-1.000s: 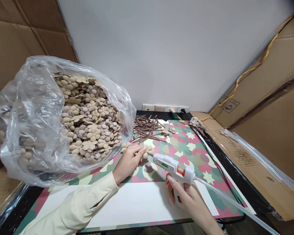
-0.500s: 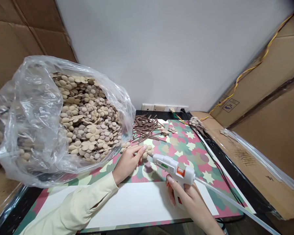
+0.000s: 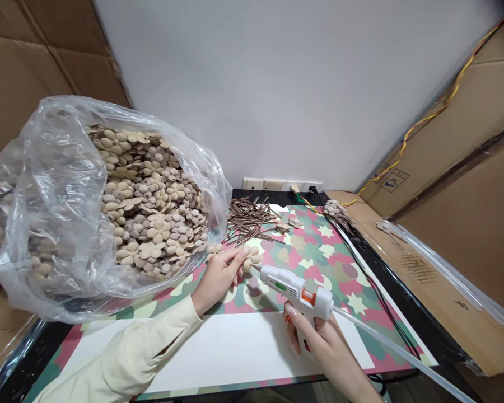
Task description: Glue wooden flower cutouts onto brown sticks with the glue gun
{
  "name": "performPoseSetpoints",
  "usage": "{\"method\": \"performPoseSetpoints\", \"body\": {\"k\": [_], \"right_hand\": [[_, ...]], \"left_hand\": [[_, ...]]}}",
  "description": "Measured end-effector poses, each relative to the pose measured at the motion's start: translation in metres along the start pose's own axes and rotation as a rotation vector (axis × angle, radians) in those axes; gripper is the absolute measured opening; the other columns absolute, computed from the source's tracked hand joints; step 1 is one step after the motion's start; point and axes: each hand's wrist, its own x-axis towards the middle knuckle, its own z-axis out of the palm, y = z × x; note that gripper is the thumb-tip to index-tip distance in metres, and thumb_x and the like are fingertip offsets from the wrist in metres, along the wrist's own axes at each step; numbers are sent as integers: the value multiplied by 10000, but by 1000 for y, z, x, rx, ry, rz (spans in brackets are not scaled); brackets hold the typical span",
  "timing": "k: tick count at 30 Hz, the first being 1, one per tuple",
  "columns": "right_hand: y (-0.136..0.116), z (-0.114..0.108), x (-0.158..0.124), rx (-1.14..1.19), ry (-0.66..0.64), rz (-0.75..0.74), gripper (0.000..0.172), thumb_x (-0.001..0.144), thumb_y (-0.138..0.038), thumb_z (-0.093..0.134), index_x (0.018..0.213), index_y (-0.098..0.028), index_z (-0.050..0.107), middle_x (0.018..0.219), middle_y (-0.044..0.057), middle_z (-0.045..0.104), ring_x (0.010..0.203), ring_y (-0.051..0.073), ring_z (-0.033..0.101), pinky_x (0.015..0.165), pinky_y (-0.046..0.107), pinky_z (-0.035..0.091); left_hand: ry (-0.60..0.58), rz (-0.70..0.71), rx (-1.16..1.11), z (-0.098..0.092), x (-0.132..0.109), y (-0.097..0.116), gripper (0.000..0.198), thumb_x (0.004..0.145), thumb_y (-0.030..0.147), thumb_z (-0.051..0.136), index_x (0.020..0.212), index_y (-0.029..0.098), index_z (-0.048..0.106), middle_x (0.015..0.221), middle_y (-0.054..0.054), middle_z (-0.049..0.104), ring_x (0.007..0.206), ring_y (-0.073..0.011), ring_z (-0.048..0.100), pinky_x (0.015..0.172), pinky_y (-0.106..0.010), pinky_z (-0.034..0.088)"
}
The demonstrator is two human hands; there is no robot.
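My left hand (image 3: pixel 220 276) pinches a beige fabric flower (image 3: pixel 253 257) by its left side, above the patterned table cover. My right hand (image 3: pixel 311 331) is wrapped round the handle of a white glue gun (image 3: pixel 296 285), with a long clear glue stick (image 3: pixel 386 339) trailing from its back. The gun's nozzle points left and is at the flower's lower edge; whether it touches cannot be made out. Just left of my left fingers, more beige petals (image 3: pixel 214 250) lie by the mouth of the bag.
A clear plastic bag (image 3: pixel 54 162) full of beige and grey flowers (image 3: pixel 155 224) stands at left. Thin brown strips (image 3: pixel 252 221) are heaped behind my hands. Grey flowers (image 3: pixel 336 209) lie near black cables at back right. Clear glue sticks (image 3: pixel 449 268) rest on cardboard at right.
The glue gun has shifted very slightly left with my right hand. An orange trigger now shows by my right fingers. My left hand stays almost in place with the flower.
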Motion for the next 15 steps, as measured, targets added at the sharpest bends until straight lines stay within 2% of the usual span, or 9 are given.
{"method": "performPoseSetpoints", "body": {"k": [6,9,11,15], "right_hand": [[6,0,-3,3,26,26,485,903,-433,359,489,-191,426,498,6,496,520,139,485,621,247,390],[4,-3,-9,125,61,26,374,898,-447,364,678,-187,518,494,-13,494,520,143,476,609,250,401],[1,-6,-11,184,85,17,335,895,-457,367,763,-188,517,483,-27,479,522,144,469,600,250,399],[-2,-8,-10,126,76,0,437,895,-459,366,554,-195,439,475,-7,465,555,146,483,617,248,382]], "left_hand": [[-2,-4,-32,-3,2,4,387,863,464,423,735,141,596,510,37,495,424,-80,444,421,-192,348],[10,13,8,-4,2,4,387,868,451,416,749,139,612,526,32,503,422,-86,448,416,-199,350],[29,52,83,-4,2,3,382,876,434,408,775,144,635,590,12,551,458,-97,477,443,-210,372],[69,214,291,-3,0,2,355,894,378,407,795,172,679,779,-29,662,698,-152,563,666,-247,422]]}}
